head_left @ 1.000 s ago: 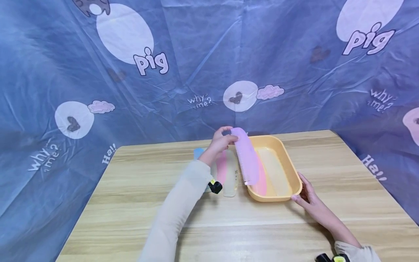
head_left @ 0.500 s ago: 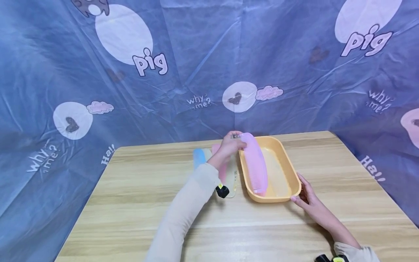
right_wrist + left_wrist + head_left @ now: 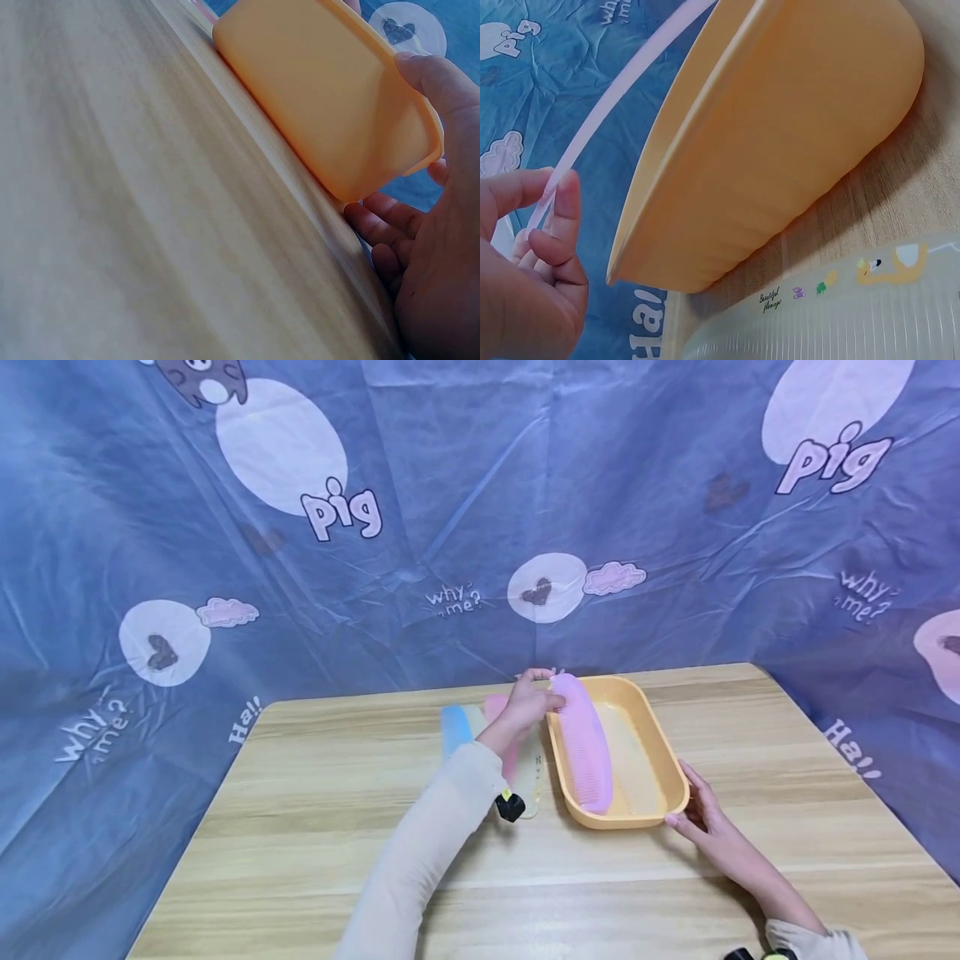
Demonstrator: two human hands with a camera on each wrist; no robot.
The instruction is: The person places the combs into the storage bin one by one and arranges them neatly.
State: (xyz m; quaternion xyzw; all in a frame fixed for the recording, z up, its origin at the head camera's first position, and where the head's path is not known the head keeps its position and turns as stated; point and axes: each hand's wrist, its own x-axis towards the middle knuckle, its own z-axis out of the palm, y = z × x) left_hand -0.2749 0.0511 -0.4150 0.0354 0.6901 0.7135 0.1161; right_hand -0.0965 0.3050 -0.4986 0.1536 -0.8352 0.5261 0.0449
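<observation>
My left hand (image 3: 528, 703) pinches a pinkish-purple comb (image 3: 588, 747) by its far end, thumb on one side and fingers on the other. The comb slants over the left half of a yellow-orange tray (image 3: 637, 822), its lower end inside the rim. In the left wrist view the comb (image 3: 604, 109) appears edge-on beside the tray's wall (image 3: 795, 135). A pale translucent comb (image 3: 636, 760) lies in the tray. My right hand (image 3: 716, 839) grips the tray's near right corner; the right wrist view shows the thumb on the rim and fingers low around the corner.
Left of the tray lie a blue comb (image 3: 454, 728), a pink comb (image 3: 495, 703) and a pale comb (image 3: 832, 319) printed with small figures, partly behind my left arm. The wooden table (image 3: 300, 827) ends at a blue printed curtain (image 3: 450, 485).
My left hand has moved right and lower, bringing the pinkish-purple comb from over the tray's left rim down into the tray. The right hand keeps its hold on the corner.
</observation>
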